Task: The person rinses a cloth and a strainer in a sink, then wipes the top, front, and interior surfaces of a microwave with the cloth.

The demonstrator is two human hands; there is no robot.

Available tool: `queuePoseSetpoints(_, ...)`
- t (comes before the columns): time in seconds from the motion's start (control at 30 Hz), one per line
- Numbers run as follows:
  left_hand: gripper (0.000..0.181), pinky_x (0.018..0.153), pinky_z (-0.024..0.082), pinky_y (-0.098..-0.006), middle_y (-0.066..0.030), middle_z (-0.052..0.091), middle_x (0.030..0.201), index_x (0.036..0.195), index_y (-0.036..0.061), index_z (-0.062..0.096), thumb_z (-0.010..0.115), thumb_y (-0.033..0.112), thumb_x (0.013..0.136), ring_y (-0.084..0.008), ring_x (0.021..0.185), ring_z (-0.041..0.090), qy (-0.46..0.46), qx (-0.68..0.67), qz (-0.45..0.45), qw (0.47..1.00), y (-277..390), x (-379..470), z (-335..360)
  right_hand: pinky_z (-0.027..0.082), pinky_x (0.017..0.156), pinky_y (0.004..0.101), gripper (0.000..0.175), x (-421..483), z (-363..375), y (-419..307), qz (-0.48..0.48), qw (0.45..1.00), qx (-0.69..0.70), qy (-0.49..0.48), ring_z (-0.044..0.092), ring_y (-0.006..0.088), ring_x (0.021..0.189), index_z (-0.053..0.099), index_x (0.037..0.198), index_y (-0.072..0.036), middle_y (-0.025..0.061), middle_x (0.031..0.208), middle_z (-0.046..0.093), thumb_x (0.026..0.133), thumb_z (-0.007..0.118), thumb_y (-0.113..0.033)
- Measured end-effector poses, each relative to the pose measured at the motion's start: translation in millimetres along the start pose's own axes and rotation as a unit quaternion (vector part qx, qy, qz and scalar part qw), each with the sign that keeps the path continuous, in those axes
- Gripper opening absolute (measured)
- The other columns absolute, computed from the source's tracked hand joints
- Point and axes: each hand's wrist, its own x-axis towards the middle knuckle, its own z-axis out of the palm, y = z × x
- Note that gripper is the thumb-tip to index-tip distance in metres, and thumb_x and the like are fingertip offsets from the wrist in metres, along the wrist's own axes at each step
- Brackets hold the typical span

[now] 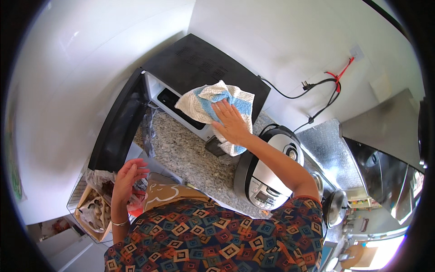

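Note:
A microwave oven (156, 61) with a black vented top stands in the corner. Its door (119, 125) is swung wide to the left, exposing part of the pale cavity. Over the top's front right part and the front edge lies a white and blue textured cloth (204, 105). My right hand (231, 122) holds this cloth pressed under its palm, fingers stretched out. Below the lower end of the door, my left hand (131, 173) hovers with fingers slightly bent and apart, holding nothing. The cloth hides much of the microwave's right front.
A silver and black electric cooker (272, 170) sits on the granite counter (180, 146) under my right forearm. A looped black cord (334, 95) with red ties hangs on the wall. At lower left is a wire rack (73, 200) with a box (97, 231). A lidded pot (336, 207) stands right.

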Motion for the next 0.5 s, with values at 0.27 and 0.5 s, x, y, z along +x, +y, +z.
queuePoseSetpoints(0.27,0.031,0.081,0.046,-0.031,-0.0111,0.057,0.105,0.113,0.0008,0.049,0.041,0.023,0.094,-0.0193,0.093,0.057,0.014,-0.024,-0.002,1.0,-13,-8,-16,0.013,0.106,0.046,0.067,107,7,-17,-0.021,0.997,0.002,0.069,0.015,0.0353,0.132,0.024,0.137,-0.008,0.0182,0.14,0.023,0.088,0.032,-0.053)
queuePoseSetpoints(0.5,0.038,0.078,0.046,-0.0303,-0.0127,0.056,0.107,0.114,-0.0003,0.048,0.046,0.029,0.091,-0.0207,0.093,0.057,0.099,-0.037,-0.001,0.994,-27,-31,-28,0.011,0.106,0.0465,0.068,284,22,-54,0.007,0.992,0.069,0.105,0.017,0.0341,0.132,0.032,0.133,-0.006,0.0187,0.14,0.024,0.085,0.033,-0.054)
